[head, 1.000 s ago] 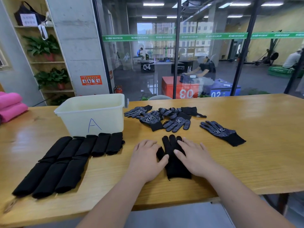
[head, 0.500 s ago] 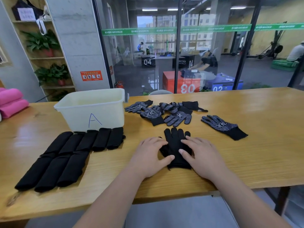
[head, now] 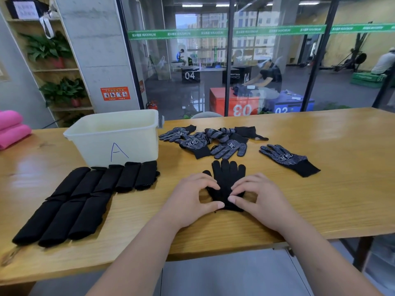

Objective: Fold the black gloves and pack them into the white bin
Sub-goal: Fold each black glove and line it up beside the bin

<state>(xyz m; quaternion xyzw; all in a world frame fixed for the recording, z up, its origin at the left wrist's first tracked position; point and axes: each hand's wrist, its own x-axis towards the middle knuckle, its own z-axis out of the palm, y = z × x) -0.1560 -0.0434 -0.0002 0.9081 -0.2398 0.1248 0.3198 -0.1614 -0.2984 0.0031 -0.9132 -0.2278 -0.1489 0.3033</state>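
Observation:
A black glove pair (head: 227,178) lies flat in front of me, fingers pointing away. My left hand (head: 190,199) and my right hand (head: 259,198) sit on either side of its cuff end, each pinching the fabric between thumb and curled fingers. The white bin (head: 115,137), marked with a blue "A", stands at the back left. Several folded black gloves (head: 85,193) lie in two rows in front of the bin. A loose pile of dotted black gloves (head: 211,139) sits behind my hands, and one dotted glove (head: 288,159) lies alone to the right.
The wooden table (head: 331,199) runs wide, its front edge close below my wrists. Pink rolled cloth (head: 12,129) rests at the far left. A glass wall stands behind the table.
Both hands slid back toward me along the glove, from lying flat over its middle to pinching its cuff end with curled fingers.

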